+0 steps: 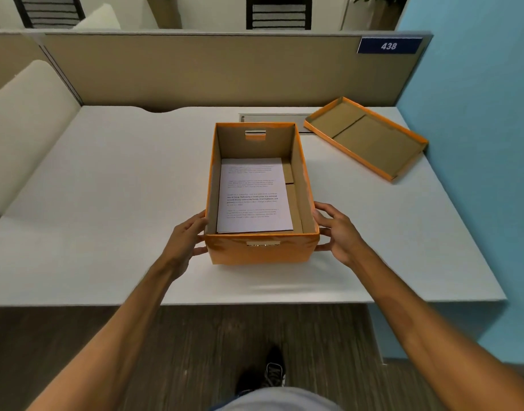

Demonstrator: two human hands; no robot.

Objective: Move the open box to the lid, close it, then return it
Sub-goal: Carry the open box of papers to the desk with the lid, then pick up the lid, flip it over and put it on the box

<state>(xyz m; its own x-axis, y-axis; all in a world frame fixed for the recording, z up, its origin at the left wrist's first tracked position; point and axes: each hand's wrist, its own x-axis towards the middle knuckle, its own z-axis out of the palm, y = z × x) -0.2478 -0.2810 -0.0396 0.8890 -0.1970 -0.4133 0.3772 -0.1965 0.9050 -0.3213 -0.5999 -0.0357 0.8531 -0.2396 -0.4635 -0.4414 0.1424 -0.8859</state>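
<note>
An open orange cardboard box (262, 250) stands on the white desk (106, 203), near its front edge at the middle. Printed sheets of paper (253, 197) lie flat on its bottom. Its orange lid (366, 137) lies upside down at the back right of the desk, tilted against the blue wall. My left hand (185, 240) presses the box's left side near the front corner, thumb over the rim. My right hand (336, 229) holds the right side, fingers spread along the wall.
A beige partition (195, 69) with a blue plate reading 438 closes off the back of the desk. A blue wall (477, 143) runs along the right. A cream chair back (20, 129) stands at the left. A grey cable hatch (272, 117) sits behind the box.
</note>
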